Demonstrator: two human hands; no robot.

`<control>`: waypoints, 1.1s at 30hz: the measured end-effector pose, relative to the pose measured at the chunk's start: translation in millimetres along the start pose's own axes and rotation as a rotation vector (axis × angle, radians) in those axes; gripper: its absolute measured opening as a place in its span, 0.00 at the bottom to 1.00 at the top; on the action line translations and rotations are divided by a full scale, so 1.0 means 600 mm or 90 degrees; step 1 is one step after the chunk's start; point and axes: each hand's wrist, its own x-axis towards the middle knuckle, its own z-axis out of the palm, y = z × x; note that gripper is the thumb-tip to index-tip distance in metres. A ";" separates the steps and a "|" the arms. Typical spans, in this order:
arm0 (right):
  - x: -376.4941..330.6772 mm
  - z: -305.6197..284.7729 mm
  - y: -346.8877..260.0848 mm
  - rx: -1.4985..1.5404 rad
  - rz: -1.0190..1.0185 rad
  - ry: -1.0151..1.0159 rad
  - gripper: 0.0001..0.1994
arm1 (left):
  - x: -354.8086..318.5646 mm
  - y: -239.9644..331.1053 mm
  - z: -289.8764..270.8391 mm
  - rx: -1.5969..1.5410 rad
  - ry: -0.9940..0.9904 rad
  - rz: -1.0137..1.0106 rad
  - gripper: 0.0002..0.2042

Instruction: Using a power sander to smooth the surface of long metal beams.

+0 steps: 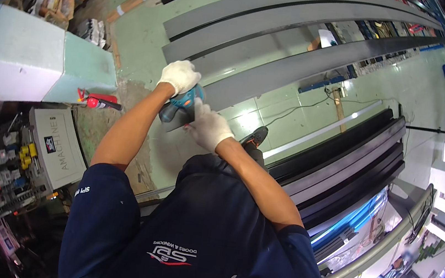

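My left hand [180, 77], in a white knit glove, is wrapped over the top of a teal handheld power sander [185, 99]. The sander is tilted, with a dark lower part. My right hand [210, 130], also gloved, is close against its near side, fingers pointing up, thumb by a dark grey flat piece [181, 118]. It seems to grip that piece, though the hand partly hides the contact. Just beyond both hands lies the near end of a long grey metal profile [228, 94]. Further grey profiles [211, 46] run alongside it.
Black and grey profiles [336, 164] are stacked at right. A cable [298, 106] trails over the green floor. At left are a red fire extinguisher [99, 101], a pale green-and-white block [27, 56] and a white machine cabinet [57, 146]. A hand-held white object [326, 38] shows beyond the profiles.
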 end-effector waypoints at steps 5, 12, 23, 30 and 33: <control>0.014 0.107 -0.079 0.067 -0.120 -0.002 0.44 | -0.095 -0.125 0.012 0.000 0.036 -0.075 0.21; 0.010 0.123 -0.073 0.111 -0.149 -0.017 0.40 | -0.120 -0.159 0.049 -0.044 0.118 -0.113 0.21; -0.026 -0.044 0.110 0.131 0.152 0.173 0.41 | 0.105 0.214 -0.007 0.003 0.054 0.177 0.20; -0.050 -0.181 0.305 0.099 0.303 0.301 0.39 | 0.219 0.484 -0.023 -0.006 0.008 0.301 0.20; -0.055 -0.230 0.348 0.093 0.338 0.271 0.35 | 0.245 0.530 -0.022 -0.015 -0.006 0.295 0.21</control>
